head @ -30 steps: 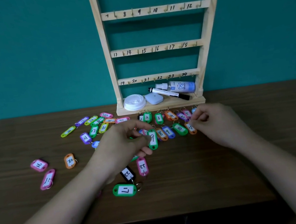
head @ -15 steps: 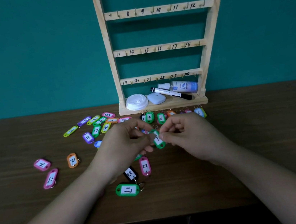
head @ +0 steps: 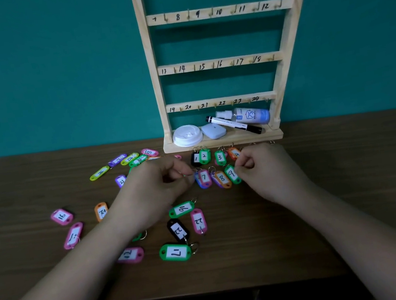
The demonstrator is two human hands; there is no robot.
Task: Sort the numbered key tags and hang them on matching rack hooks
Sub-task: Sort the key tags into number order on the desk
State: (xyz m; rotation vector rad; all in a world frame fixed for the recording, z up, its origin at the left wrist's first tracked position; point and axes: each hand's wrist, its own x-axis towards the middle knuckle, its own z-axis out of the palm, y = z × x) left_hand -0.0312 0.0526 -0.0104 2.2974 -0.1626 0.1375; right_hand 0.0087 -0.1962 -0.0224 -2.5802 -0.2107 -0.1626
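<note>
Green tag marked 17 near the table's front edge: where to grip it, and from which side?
Probably by the key ring at its right end, pinched from above and the right. The green tag 17 lies flat, long side across, so its body offers little edge; the ring juts out over bare table, while a black tag crowds its far side.

surface: brown wooden table [head: 347, 180] | on it: scattered coloured key tags [head: 175, 252] | back edge: wooden rack [head: 223, 142] standing

Dim, flat light, with faint soft shadows beside the tags [head: 175, 252]. The wide-angle view splays the rack [head: 155, 80] posts upward. The table [head: 256, 255] darkens at its near edge. Numbers read sharp.
</note>
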